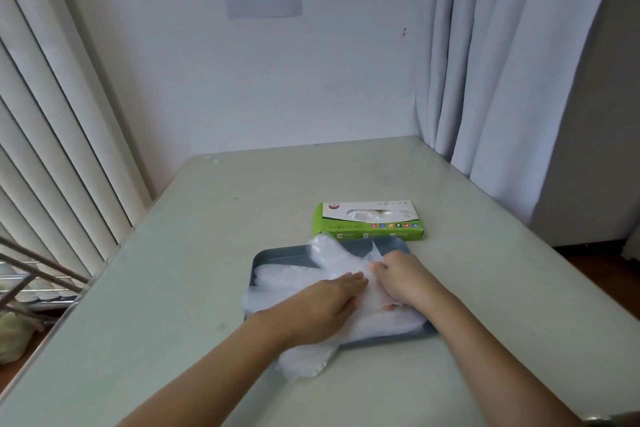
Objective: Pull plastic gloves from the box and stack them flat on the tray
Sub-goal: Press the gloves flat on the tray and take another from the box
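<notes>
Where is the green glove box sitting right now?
The green box lies on the table, slightly right of centre in the head view, just beyond the far edge of the grey tray.

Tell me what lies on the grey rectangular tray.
Clear plastic gloves cover the grey rectangular tray, overhanging its near edge. The left hand presses them flat; the right hand pinches them. The tray's floor is mostly hidden.
</notes>
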`<state>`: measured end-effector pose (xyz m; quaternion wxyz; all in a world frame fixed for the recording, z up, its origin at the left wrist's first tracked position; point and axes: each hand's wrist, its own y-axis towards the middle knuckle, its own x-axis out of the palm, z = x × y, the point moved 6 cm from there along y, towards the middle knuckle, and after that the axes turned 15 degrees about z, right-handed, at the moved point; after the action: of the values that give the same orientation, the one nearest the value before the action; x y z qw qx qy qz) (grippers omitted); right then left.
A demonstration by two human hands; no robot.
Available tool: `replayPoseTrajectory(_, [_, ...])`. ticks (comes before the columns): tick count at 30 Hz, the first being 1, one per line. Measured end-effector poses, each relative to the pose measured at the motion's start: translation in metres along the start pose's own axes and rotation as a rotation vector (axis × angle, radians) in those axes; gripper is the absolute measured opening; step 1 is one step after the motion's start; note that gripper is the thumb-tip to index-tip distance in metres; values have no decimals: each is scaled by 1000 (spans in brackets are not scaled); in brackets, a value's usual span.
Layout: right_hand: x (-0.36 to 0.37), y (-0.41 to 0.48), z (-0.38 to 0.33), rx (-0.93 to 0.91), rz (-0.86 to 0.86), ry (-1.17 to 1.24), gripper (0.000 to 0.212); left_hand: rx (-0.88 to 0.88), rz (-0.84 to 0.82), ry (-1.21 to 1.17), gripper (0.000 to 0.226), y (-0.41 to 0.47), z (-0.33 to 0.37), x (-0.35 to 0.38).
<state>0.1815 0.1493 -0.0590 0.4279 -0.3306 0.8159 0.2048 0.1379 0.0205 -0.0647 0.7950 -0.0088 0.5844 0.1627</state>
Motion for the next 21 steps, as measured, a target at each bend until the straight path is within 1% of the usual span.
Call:
replayPoseTrajectory(1, [1, 1, 1, -3, 6, -7, 35, -59, -22, 52, 55, 2, -5, 4])
replayPoseTrajectory(2, [2, 2, 2, -3, 6, -4, 34, -106, 9, 143, 58, 4, -13, 0])
replayPoseTrajectory(3, [3, 2, 3, -1, 1, 1, 34, -201, 17, 231, 61, 5, -28, -4])
replayPoseTrajectory(5, [3, 2, 5, 14, -8, 15, 34, -335, 47, 366, 65, 8, -53, -12])
replayPoseTrajectory(7, [3, 1, 6, 28, -16, 39, 36, -475, 101, 437, 64, 7, -69, -28])
replayPoseTrajectory(8, [3, 1, 5, 31, -17, 46, 37, -507, 147, 476, 62, 7, -71, -37])
replayPoseTrajectory(9, [3, 1, 6, 31, -15, 44, 37, -509, 222, 495, 59, 7, -69, -46])
replayPoseTrajectory(10, [4, 2, 6, 33, -15, 38, 37, -477, 330, 464, 56, 7, -62, -54])
replayPoseTrajectory(12, [3, 2, 6, 22, -11, 22, 38, -311, 598, 263, 42, 6, -41, -65])
replayPoseTrajectory(13, [3, 2, 6, 15, -13, 11, 38, -231, 648, 131, 33, 4, -32, -66])
replayPoseTrajectory(14, [3, 2, 6, 14, -16, 11, 38, -177, 612, 13, 28, 4, -21, -64])
replayPoseTrajectory(16, [4, 1, 5, 12, -37, 23, 37, -109, 466, -97, 27, 6, -8, -50])
replayPoseTrajectory(19, [5, 4, 6, -13, -2, -24, 39, -150, 229, -51, 39, 11, -20, -25])
replayPoseTrajectory(21, [4, 3, 8, 2, 12, 11, 38, -192, 85, 18, 49, 12, -36, -13])
